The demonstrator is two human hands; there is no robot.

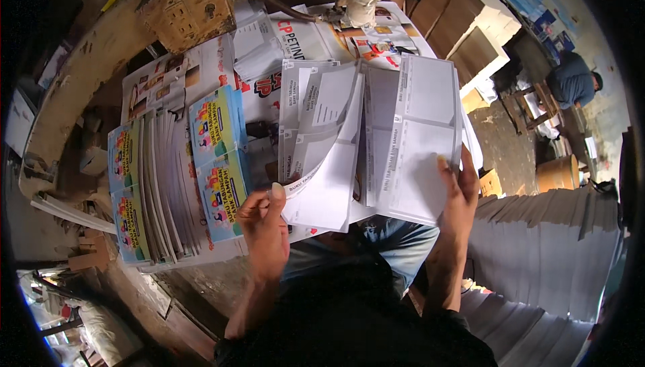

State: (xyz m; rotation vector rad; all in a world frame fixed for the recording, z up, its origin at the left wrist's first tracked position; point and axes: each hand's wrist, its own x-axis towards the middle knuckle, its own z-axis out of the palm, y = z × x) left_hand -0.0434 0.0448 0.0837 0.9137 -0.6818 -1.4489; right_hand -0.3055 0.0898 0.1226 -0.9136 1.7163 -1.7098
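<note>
My left hand (267,232) pinches the lower left corner of a white printed sheet (326,189) between thumb and fingers. That sheet curls up over grey-and-white printed sheets (289,101) beneath it. At the right, my right hand (459,192) grips the edge of a pile of printed sheets (418,165), thumb on top and fingers along the side. Both groups lie side by side before me, with a narrow gap between them. Left of my left hand are blue-and-yellow printed covers (223,172) and a fanned row of booklets (127,222) with similar covers.
Printed banner material (154,81) covers the worktable. A worn metal machine part (188,14) and a wrapped post (363,7) stand at its far side. Tall paper stacks (537,253) rise at my right, cardboard-coloured stacks (453,11) behind. Another person (571,81) bends over farther right.
</note>
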